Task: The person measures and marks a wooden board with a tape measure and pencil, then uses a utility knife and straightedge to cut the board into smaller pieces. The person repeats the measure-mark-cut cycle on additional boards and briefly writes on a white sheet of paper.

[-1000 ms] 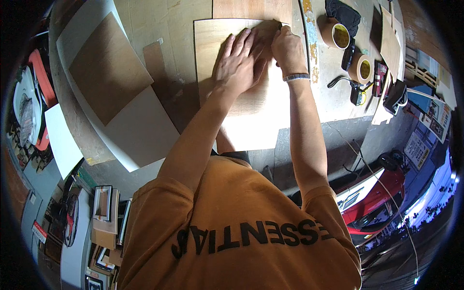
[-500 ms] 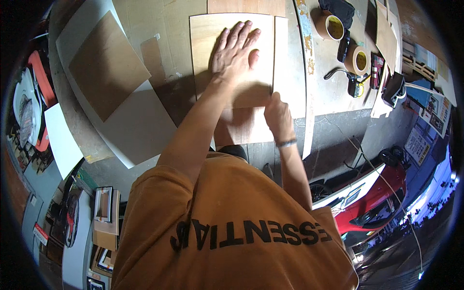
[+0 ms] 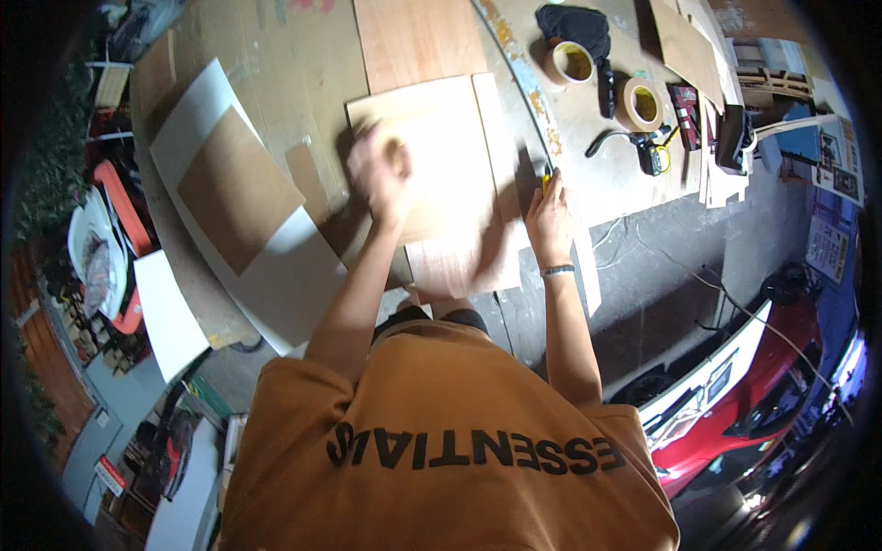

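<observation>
A pale thin wooden board lies over a pinkish wooden sheet, with a narrow pale strip along its right side. My left hand is at the board's left, blurred, its fingers bent; whether it touches or holds anything I cannot make out. My right hand is right of the strip, closed on a small yellow tool, which looks like a utility knife. A long paint-spotted metal straightedge runs to the right of the board.
At the right are tape rolls, a black cloth, small tools and wooden offcuts. Brown and white sheets lie at the left. A cable hangs below the table's front edge, with a red car at lower right.
My left hand has left its spread position on the board, moving left and down with fingers bent. My right hand came down along the board's right edge, then moved slightly right. The view has shifted.
</observation>
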{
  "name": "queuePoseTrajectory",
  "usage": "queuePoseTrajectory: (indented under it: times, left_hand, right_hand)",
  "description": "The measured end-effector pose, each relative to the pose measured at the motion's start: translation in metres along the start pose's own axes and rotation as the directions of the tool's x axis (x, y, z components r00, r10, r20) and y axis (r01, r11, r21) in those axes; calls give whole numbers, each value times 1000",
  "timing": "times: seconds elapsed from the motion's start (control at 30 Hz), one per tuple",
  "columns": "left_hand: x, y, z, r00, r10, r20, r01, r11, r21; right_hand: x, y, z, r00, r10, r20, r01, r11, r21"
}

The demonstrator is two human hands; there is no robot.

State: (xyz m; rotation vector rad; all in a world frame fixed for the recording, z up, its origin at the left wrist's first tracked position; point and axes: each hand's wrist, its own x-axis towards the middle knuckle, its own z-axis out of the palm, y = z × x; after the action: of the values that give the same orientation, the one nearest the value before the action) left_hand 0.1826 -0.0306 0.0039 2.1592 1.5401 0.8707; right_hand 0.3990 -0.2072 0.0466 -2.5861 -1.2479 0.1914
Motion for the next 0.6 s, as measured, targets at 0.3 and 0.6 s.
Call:
queuePoseTrajectory:
  times: [0.3,0.6]
  left_hand:
    - [-32,-45,-50,756,-566,330,650,708,-275]
    - [0,-4,-110,665,-482,571,739,316,-594]
  right_hand:
    - [10,-47,37,993,-13,120,12,1000,12]
    - [25,24,-24,960,2,-282,148,848,509]
